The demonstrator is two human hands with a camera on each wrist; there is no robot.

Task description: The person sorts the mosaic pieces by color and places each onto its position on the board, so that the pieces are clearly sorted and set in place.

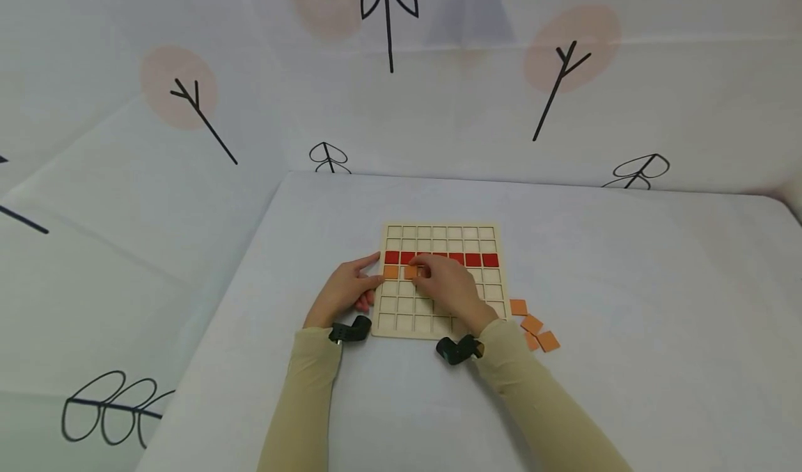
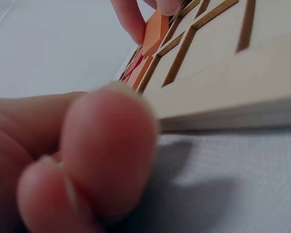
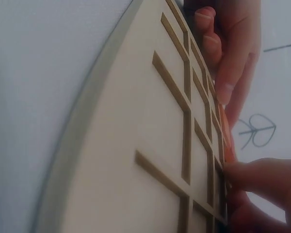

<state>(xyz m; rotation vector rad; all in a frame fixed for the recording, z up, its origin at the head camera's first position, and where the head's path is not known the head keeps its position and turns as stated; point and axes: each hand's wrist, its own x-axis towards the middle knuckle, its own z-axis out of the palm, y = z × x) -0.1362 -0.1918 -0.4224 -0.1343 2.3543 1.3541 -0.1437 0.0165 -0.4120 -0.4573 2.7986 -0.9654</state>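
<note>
- One thin orange square tile (image 2: 156, 30) is in your right hand (image 1: 452, 284): thumb and fingertips pinch it over the pale wooden grid board (image 1: 406, 305). The left wrist view shows it tilted, not seated.
- Likeliest failure, I'd say: it jams on a cell divider. Cause: that tilt, one corner going in first. Level it before you press.
- Just left of your pinch, a seated orange square tile (image 1: 391, 272) fills the first cell of that row. Let the held one drift that way and it could ride up and sit crooked.
- Just beyond the pinch runs a row of red square tiles (image 1: 474, 260). Your fingers are close; a sloppy release could flick one loose.
- Left of the pinch, your left hand (image 1: 343, 292) has thumb and forefinger stretched out at the board's edge, other fingers bent. Can't tell how hard it presses. Too light and the board could slide on the white table (image 1: 626, 284) when you push.
- Nearer you and right of the pinch, loose orange square tiles (image 1: 548, 341) lie beside the board, your beige right sleeve (image 1: 532, 381) passing right by. Pull back low and the cuff could scatter them.
- Nearer you than the pinch, the black wrist camera (image 1: 460, 350) sits by the board's near edge. Drop that wrist and it could nudge the board; can't read the gap.
</note>
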